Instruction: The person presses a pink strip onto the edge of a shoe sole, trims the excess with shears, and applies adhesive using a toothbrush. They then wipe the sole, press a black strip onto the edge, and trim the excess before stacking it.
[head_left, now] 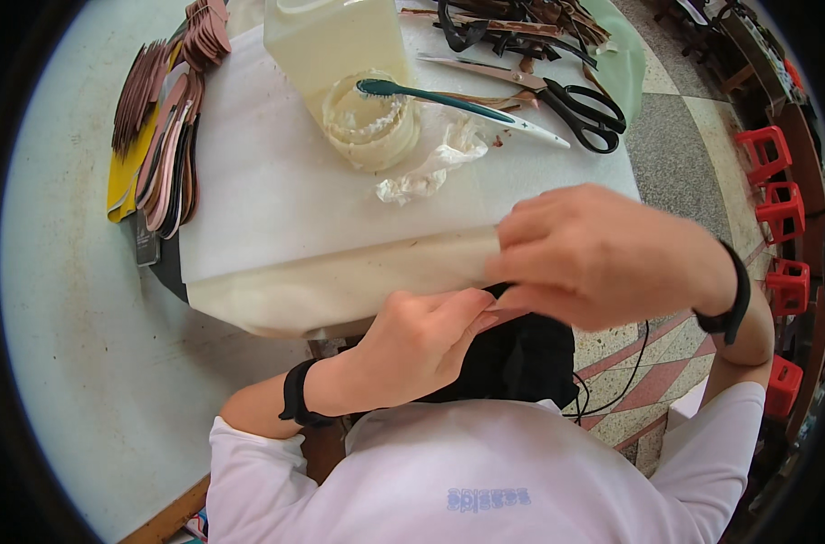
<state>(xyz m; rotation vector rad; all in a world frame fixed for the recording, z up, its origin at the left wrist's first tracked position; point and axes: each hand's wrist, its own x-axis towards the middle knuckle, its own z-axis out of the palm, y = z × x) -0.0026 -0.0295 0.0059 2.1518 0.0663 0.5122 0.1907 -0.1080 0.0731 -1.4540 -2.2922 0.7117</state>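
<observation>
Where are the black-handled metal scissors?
In the head view's upper right, the black-handled scissors lie between the dark scrap strips and green-white toothbrush.

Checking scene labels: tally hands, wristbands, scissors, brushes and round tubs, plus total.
Hands: 2, left hand and right hand
Wristbands: 2, left wristband and right wristband
Scissors: 1
Brush: 1
Round tub: 1
Total: 7

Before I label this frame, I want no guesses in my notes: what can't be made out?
Head view: exactly what the left hand pinches, if anything; the hands cover it.
Head view: fine detail of the right hand; motion blurs it.
Head view: the far end of the plastic container; the upper edge cuts it off.
</observation>
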